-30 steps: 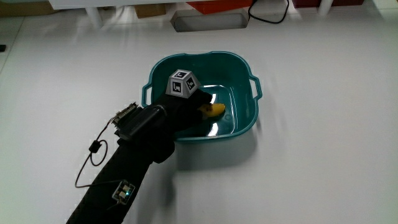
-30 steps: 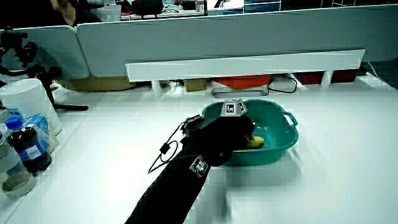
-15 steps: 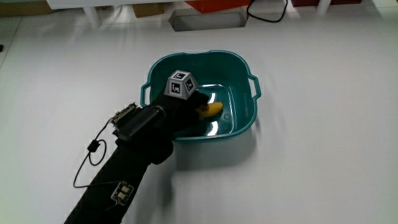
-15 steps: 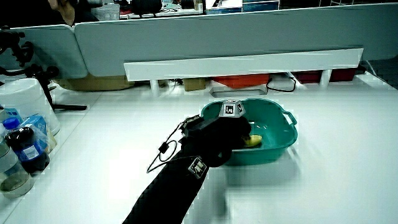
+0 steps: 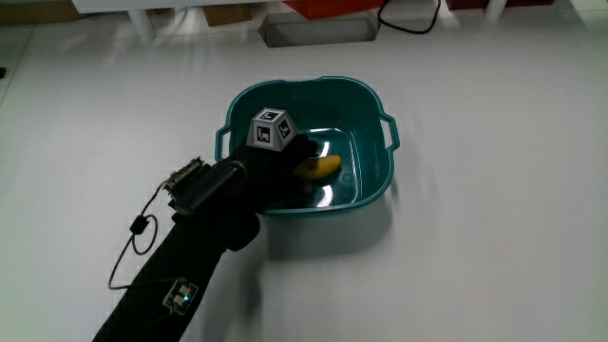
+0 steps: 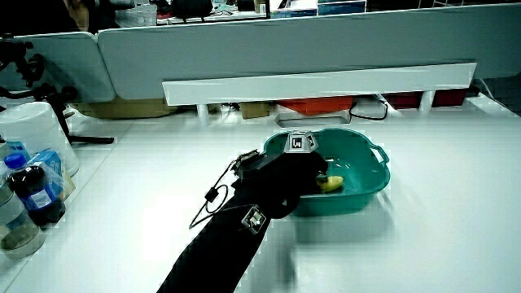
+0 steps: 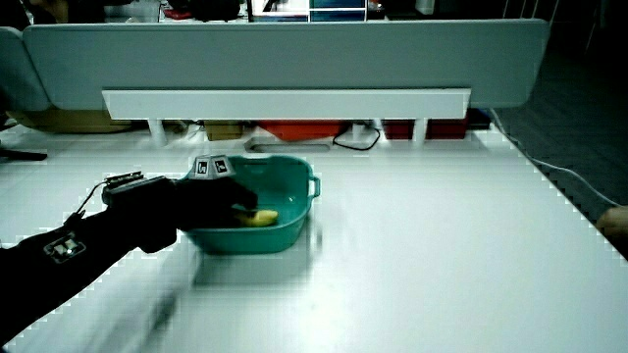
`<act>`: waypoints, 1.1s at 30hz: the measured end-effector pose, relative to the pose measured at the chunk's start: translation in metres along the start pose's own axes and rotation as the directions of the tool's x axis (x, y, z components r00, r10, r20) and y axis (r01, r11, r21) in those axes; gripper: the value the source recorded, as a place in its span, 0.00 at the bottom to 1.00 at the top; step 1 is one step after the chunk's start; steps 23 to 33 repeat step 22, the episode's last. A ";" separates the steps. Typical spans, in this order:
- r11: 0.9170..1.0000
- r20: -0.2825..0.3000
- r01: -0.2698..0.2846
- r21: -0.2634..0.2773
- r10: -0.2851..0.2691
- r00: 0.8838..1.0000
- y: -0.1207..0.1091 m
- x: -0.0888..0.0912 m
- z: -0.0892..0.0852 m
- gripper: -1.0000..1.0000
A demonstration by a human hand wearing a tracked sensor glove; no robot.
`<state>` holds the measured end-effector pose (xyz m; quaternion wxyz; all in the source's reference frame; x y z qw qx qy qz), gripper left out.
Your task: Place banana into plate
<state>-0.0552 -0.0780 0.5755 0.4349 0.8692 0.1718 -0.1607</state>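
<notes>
I am looking at the banana (image 5: pixel 321 168) lying inside the teal tub (image 5: pixel 372 103), down on its floor. The tub is standing on the white desk (image 5: pixel 494 218). The hands (image 5: pixel 285 157) are reaching over the tub's rim, right beside the banana and maybe touching it. I cannot tell if the fingers are holding it or letting go.

I am guessing the banana is light and soft, a bit slippery on its skin, and it bruises if squeezed. The middle of it is the best place to hold, gently.

The desk is smooth and bare around the tub. In a side view, bottles (image 6: pixel 32 195) are standing well apart from the tub, at the desk's edge.
</notes>
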 end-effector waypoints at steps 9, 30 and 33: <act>0.999 0.002 0.031 0.027 -0.031 1.000 0.000 0.004 0.003 0.11; 0.976 0.153 0.145 0.165 -0.171 0.973 -0.020 0.007 0.033 0.00; 0.976 0.153 0.145 0.165 -0.171 0.973 -0.020 0.007 0.033 0.00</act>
